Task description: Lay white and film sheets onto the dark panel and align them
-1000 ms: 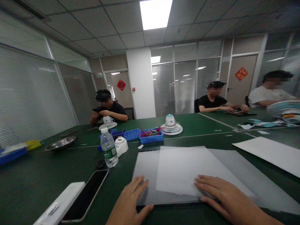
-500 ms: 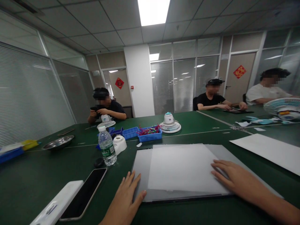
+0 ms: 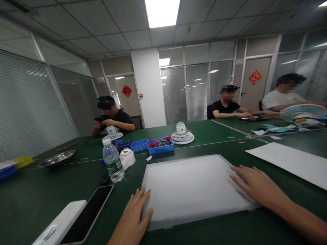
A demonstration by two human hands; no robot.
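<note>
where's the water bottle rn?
Head view, left of centre: the plastic water bottle stands on the green table just beyond the smartphone, beside the vented white housing, forward and left of the left hand.

A dark green tabletop (image 3: 63, 182), crossed by pale seam lines, is covered in front by translucent white sheets (image 3: 189, 190) laid flat, with a larger white sheet (image 3: 288, 165) placed to the right. To their left are set a white oblong case (image 3: 62, 223), a smartphone (image 3: 88, 216), a round black object (image 3: 104, 179), a clear water bottle (image 3: 114, 166) standing upright and a white vented housing (image 3: 127, 158). Farther back, blue plastic trays (image 3: 161, 150), two white fan heads (image 3: 182, 137) resting grille-down and, leftward, a shiny metal dish (image 3: 58, 159) are supported.
</note>
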